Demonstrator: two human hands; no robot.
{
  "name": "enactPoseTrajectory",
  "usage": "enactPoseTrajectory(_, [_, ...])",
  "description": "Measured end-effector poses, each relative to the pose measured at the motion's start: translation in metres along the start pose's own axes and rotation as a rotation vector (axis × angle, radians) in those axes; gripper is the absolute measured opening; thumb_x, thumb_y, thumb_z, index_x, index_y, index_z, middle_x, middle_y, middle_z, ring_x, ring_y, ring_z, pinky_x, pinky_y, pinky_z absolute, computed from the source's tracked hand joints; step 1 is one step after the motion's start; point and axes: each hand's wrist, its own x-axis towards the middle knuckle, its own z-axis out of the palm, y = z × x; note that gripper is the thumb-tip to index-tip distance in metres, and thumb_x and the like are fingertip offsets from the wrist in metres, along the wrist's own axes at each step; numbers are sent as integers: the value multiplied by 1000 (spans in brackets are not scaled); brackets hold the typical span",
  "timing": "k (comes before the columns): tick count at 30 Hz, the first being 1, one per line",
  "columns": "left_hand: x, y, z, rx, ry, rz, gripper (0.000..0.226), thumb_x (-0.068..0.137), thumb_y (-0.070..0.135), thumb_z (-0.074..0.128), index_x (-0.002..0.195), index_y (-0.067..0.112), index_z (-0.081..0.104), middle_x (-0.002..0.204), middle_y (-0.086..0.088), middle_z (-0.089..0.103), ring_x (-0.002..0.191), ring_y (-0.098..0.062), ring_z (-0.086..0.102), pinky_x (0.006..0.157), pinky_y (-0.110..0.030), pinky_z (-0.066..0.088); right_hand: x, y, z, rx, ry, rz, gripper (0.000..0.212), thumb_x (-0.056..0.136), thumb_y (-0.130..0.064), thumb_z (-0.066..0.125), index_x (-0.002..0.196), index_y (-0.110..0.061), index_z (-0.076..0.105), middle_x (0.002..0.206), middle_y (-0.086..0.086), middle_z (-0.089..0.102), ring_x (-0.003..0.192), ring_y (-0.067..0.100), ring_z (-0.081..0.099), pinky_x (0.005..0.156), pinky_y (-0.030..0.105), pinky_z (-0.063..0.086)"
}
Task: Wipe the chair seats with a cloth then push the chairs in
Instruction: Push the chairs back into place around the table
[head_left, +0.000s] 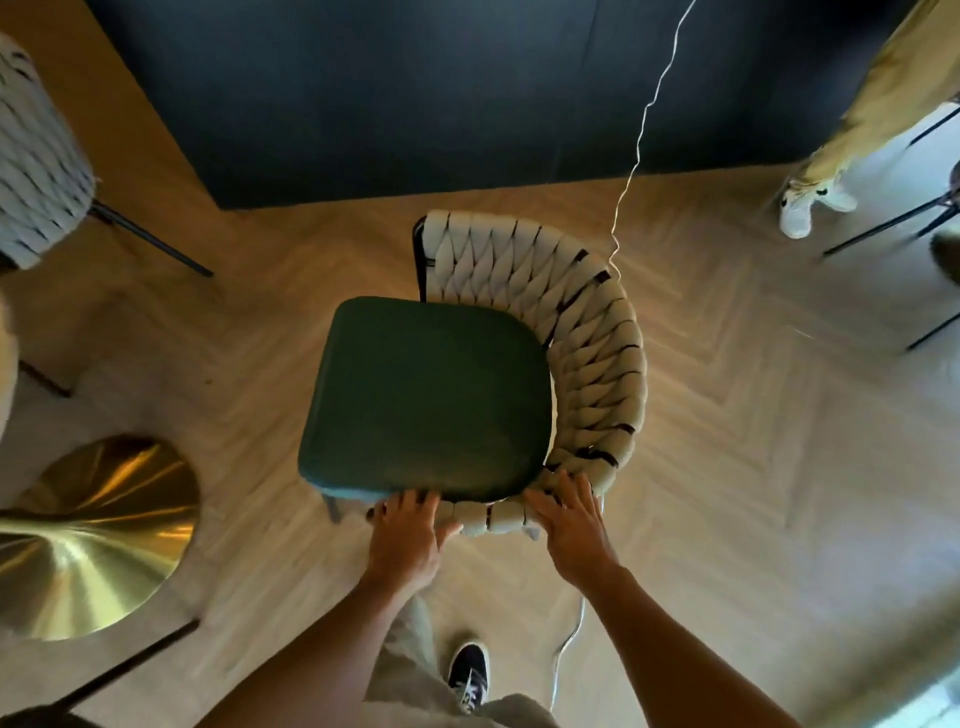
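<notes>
Right, biggest first: dark tabletop (415, 93) fills the top of view, w/ herringbone wood floor (727, 467) below it. Your chair (597, 364) stands on the floor just short of the tabletop edge, not pushed under; woven cream backrest curves round its right and near sides, green seat (426, 400) faces up. A brass round base (93, 540) sits at left, another woven chair (36, 156) top left, someone's leg and white shoe (800, 208) top right. Your left hand (405, 540) rests on the backrest's near rim, fingers curled over it by the seat edge. Your right hand (571, 525) lies flatter on the weave beside it, fingers spread, gripping nothing. No cloth in either.
</notes>
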Motion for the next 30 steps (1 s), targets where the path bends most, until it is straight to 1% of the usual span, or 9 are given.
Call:
enactPoseTrajectory(4, [4, 2, 10, 60, -5, -24, 57, 86, 65, 40, 114, 20, 60, 103, -8, 63, 95, -31, 58, 86, -47, 50, 8, 9, 5, -10, -7, 36, 64, 86, -8, 67, 133, -47, 47, 153, 6, 32, 142, 46, 17, 108, 54, 16])
enactPoseTrajectory(7, [17, 16, 12, 64, 4, -31, 53, 86, 62, 49, 115, 19, 59, 103, -9, 62, 94, -32, 58, 87, -47, 49, 19, 25, 1, 2, 48, -20, 65, 80, -3, 73, 129, -42, 55, 150, 8, 38, 140, 48, 21, 104, 51, 14])
enactPoseTrajectory(12, [50, 54, 8, 32, 0, -88, 53, 88, 62, 43, 117, 20, 58, 106, -9, 60, 97, -32, 56, 89, -47, 46, 67, 71, -24, -35, 62, -121, 55, 84, -5, 69, 126, -39, 58, 144, 6, 45, 138, 44, 27, 112, 48, 9])
enactPoseTrajectory(15, [69, 74, 10, -4, -28, -125, 65, 87, 69, 26, 118, 21, 58, 107, -9, 60, 97, -32, 56, 87, -49, 46, 90, 94, -41, -62, 9, -148, 48, 91, -12, 61, 130, -40, 54, 147, 2, 40, 141, 39, 22, 114, 47, 13])
enactPoseTrajectory(18, [81, 81, 8, -14, -157, -200, 68, 87, 71, 21, 132, 26, 46, 129, -7, 51, 118, -31, 47, 103, -50, 37, 98, 103, -53, -129, -108, -250, 44, 97, -22, 48, 137, -39, 44, 151, -3, 35, 145, 28, 13, 120, 46, 6])
enactPoseTrajectory(20, [87, 82, 6, -14, -272, -233, 71, 85, 74, 17, 137, 29, 36, 139, -6, 41, 128, -31, 38, 109, -53, 28, 99, 101, -67, -108, -158, -230, 38, 96, -28, 48, 134, -36, 48, 146, -7, 40, 142, 23, 24, 116, 45, 20])
enactPoseTrajectory(23, [100, 89, -16, -16, -491, -242, 68, 88, 72, 22, 140, 29, 31, 151, -9, 31, 137, -34, 29, 111, -60, 20, 115, 104, -101, -39, -140, -153, 28, 96, -39, 43, 115, -30, 62, 122, -6, 59, 119, 21, 50, 100, 43, 35])
enactPoseTrajectory(26, [115, 109, -37, -77, -561, -258, 86, 77, 86, 19, 140, 31, 37, 150, -6, 37, 138, -35, 31, 110, -59, 20, 146, 128, -124, -178, -212, -253, 32, 96, -44, 39, 119, -34, 59, 124, -10, 54, 125, 20, 42, 103, 46, 29])
enactPoseTrajectory(30, [146, 156, -44, -270, -470, -273, 72, 82, 78, 32, 138, 34, 42, 146, -5, 44, 137, -31, 34, 114, -56, 17, 200, 168, -159, -233, -235, -338, 38, 93, -55, 43, 128, -43, 52, 139, -16, 45, 136, 19, 26, 109, 46, 8])
